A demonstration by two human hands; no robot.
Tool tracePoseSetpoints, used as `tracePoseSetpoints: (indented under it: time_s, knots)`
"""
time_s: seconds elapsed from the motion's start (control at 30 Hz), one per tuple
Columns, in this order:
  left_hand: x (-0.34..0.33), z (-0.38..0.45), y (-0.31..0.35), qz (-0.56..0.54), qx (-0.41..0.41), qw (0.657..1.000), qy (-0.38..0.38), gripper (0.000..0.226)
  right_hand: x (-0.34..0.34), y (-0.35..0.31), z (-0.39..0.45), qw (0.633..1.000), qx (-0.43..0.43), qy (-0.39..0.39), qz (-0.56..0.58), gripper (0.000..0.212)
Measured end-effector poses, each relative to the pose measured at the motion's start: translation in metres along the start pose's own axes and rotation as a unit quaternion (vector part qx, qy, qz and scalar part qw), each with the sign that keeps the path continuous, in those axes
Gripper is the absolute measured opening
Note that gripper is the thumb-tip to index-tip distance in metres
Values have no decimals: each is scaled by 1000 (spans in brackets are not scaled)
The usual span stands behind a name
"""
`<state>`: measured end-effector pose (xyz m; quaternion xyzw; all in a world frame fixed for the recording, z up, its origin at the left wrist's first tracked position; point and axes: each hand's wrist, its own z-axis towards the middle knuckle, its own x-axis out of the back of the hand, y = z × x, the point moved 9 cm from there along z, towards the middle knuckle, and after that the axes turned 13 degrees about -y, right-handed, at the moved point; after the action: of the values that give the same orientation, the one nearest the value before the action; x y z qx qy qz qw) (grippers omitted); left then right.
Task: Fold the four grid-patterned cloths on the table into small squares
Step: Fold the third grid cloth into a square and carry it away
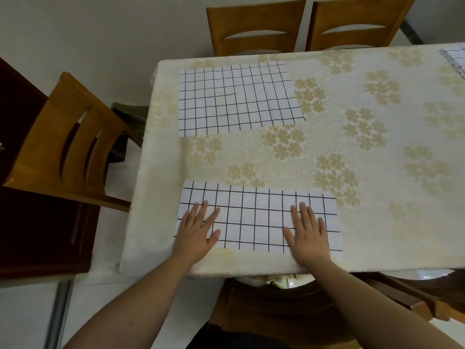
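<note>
White grid cloth [256, 217] under flat left hand [197, 229], right hand [308, 233].

White cloths with black grid lines [256, 217] lie on a cream tablecloth with pale gold flower clusters [352, 137], beside honey-brown wooden chairs [254, 23].

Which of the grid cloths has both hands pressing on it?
The near cloth, the long narrow one by the table's front edge. The left hand and right hand lie flat on it; the far cloth and the corner cloth lie untouched.
</note>
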<state>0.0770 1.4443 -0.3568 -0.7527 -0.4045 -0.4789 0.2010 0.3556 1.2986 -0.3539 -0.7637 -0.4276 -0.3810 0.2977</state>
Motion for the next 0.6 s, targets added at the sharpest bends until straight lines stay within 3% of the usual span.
tracePoseSetpoints:
  time_s: [0.27, 0.47, 0.6]
  knots:
    - [-7, -17, -39, -34, 50, 998, -1, 71, 1, 36, -12, 998, -47, 16, 25, 71]
    - [-1, -27, -24, -55, 67, 996, -10, 70, 9, 32, -13, 996, -48, 23, 69, 74]
    - [8, -35, 29, -48, -33, 997, 42, 60, 40, 9, -5, 991, 9, 98, 88, 56]
